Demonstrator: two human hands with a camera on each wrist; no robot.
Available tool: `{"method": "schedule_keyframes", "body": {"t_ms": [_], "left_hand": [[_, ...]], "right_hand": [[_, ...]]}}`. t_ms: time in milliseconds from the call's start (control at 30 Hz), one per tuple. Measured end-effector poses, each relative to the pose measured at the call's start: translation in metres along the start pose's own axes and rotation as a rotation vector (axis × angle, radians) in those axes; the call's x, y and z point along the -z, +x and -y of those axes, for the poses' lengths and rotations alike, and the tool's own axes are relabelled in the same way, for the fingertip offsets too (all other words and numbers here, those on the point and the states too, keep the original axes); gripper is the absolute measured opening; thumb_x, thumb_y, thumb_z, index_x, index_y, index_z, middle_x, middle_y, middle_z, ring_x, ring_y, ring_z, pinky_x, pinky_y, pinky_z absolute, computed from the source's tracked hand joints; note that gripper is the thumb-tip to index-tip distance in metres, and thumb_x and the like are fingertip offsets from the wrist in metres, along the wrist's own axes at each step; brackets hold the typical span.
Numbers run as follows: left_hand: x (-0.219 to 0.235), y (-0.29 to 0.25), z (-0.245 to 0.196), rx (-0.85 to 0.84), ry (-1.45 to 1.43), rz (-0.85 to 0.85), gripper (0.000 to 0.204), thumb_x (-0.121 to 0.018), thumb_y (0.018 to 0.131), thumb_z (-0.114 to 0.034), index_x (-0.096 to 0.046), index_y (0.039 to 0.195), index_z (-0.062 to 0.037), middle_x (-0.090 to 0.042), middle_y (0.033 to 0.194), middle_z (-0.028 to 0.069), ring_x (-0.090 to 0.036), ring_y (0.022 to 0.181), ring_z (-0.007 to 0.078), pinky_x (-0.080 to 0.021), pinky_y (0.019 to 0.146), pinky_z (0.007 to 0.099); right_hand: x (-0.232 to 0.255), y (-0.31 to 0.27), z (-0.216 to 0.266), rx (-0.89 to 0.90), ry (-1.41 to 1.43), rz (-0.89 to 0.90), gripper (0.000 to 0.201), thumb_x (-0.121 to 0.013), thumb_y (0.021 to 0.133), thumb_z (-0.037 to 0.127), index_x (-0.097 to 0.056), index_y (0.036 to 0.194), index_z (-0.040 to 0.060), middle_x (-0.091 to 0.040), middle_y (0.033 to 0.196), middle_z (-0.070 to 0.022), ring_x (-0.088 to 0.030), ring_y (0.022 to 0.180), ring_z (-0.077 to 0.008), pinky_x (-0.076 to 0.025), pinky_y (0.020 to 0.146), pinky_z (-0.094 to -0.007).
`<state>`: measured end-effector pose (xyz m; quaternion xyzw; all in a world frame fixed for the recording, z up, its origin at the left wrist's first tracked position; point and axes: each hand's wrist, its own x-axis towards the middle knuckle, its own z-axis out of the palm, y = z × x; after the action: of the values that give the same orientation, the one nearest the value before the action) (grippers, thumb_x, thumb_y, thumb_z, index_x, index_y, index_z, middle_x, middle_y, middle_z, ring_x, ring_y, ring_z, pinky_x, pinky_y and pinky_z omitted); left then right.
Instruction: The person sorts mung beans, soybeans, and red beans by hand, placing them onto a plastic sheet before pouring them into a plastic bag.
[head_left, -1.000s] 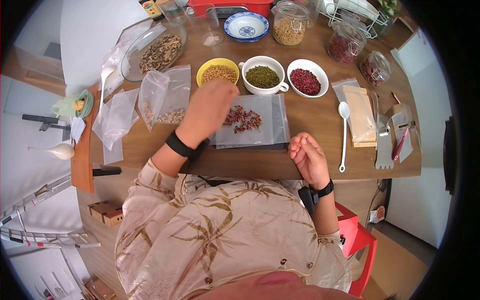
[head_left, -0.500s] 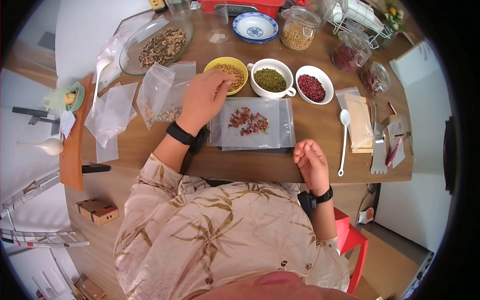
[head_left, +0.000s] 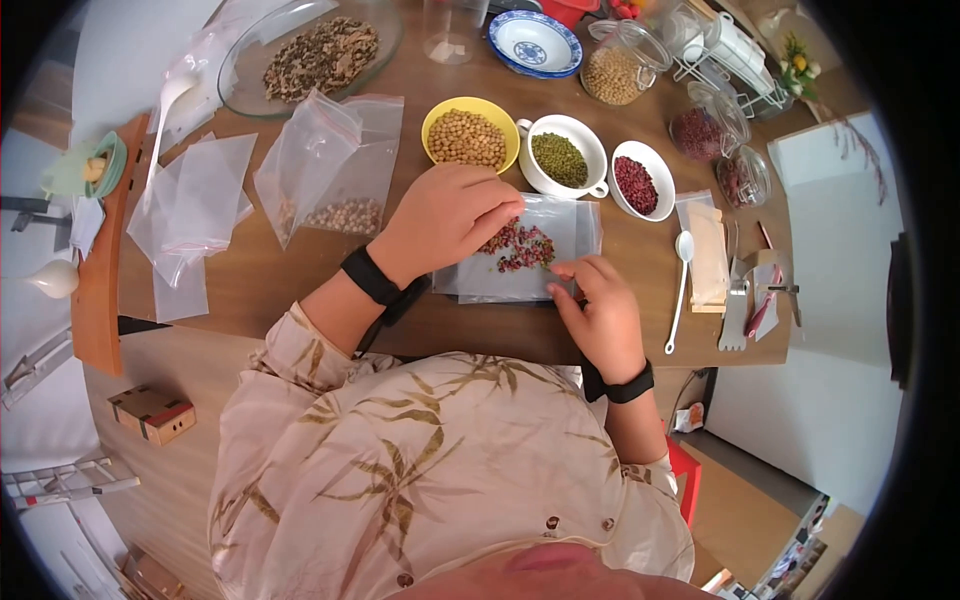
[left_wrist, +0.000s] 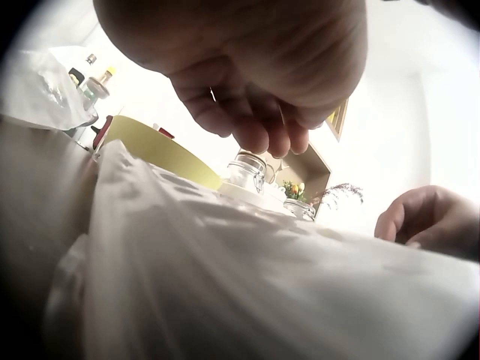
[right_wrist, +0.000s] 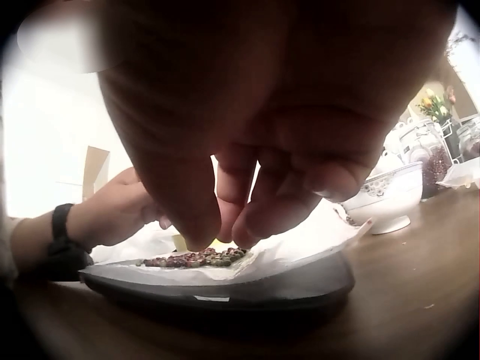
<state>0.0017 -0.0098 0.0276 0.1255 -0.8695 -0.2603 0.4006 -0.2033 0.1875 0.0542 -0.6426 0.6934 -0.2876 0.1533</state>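
A clear plastic bag (head_left: 578, 232) with a pile of mixed red and green beans (head_left: 525, 250) lies on a flat dark device (right_wrist: 225, 289). My left hand (head_left: 447, 218) hovers over the bag's left side, below the yellow bowl of tan beans (head_left: 466, 138); its fingers hang loosely bent in the left wrist view, with nothing seen in them. At the pile's right edge is my right hand (head_left: 603, 312), thumb and fingertips pointing down close over the beans in the right wrist view. Behind stand a white cup of green beans (head_left: 560, 160) and a white bowl of red beans (head_left: 634, 187).
To the left lie a bag with light beans (head_left: 345, 213), several flat plastic bags (head_left: 195, 200) and a glass dish of dried brown pieces (head_left: 320, 58). Lidded jars (head_left: 620, 65) and blue-white bowls (head_left: 535, 45) stand behind. A white spoon (head_left: 681, 280) lies to the right.
My left hand went to the yellow bowl, then came down toward me over the bag. My right hand moved from the table's front edge up to the bean pile. The head view has shifted.
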Motion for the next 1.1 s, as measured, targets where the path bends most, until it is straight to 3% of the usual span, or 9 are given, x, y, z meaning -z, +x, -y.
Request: {"method": "schedule_keyframes", "body": {"t_ms": [133,200,300,733,1100], "left_hand": [[0.001,-0.002,0.007,0.048,-0.027,0.017,0.011,-0.074,0.102,-0.015,-0.08,0.105,-0.0066,-0.074,0.092,0.0093,-0.071,0.086,0.033,-0.054,0.075,0.0456],[0.0,-0.003,0.01,0.072,-0.015,0.014,0.016,-0.076,0.102,-0.024,-0.078,0.1,-0.0089,-0.074,0.092,0.0076,-0.071,0.087,0.0326,-0.055,0.077,0.0465],[0.0,-0.002,0.011,0.025,-0.033,-0.008,0.012,-0.075,0.102,-0.018,-0.079,0.102,-0.0068,-0.073,0.09,0.0086,-0.07,0.083,0.033,-0.054,0.073,0.0461],[-0.002,-0.005,0.014,0.032,-0.02,-0.002,0.013,-0.077,0.101,-0.021,-0.08,0.101,-0.0078,-0.072,0.089,0.0084,-0.07,0.083,0.0331,-0.055,0.073,0.0461],[-0.004,-0.007,0.017,0.053,-0.023,0.08,0.014,-0.076,0.101,-0.021,-0.079,0.098,-0.008,-0.073,0.089,0.0085,-0.071,0.084,0.0335,-0.055,0.074,0.0461]], "right_hand": [[-0.009,0.015,0.011,0.058,-0.01,0.023,0.02,-0.081,0.093,0.006,-0.078,0.113,0.0061,-0.073,0.102,-0.014,-0.072,0.092,-0.0383,-0.058,0.079,-0.0474],[-0.014,0.023,0.015,0.094,0.005,0.051,0.019,-0.08,0.093,0.005,-0.078,0.111,0.0059,-0.073,0.103,-0.0143,-0.072,0.092,-0.0394,-0.058,0.08,-0.0482],[-0.021,0.029,0.017,0.093,0.033,0.071,0.017,-0.08,0.092,0.004,-0.079,0.109,0.0054,-0.073,0.102,-0.0144,-0.072,0.092,-0.0396,-0.058,0.081,-0.048],[-0.032,0.031,0.016,0.083,0.031,0.046,0.015,-0.079,0.093,0.003,-0.078,0.108,0.0048,-0.072,0.1,-0.0144,-0.072,0.092,-0.0391,-0.058,0.081,-0.0475],[-0.032,0.036,0.012,0.189,0.013,0.058,0.014,-0.079,0.094,0.007,-0.079,0.108,0.0073,-0.071,0.1,-0.0133,-0.071,0.092,-0.0381,-0.057,0.081,-0.0478]]}}
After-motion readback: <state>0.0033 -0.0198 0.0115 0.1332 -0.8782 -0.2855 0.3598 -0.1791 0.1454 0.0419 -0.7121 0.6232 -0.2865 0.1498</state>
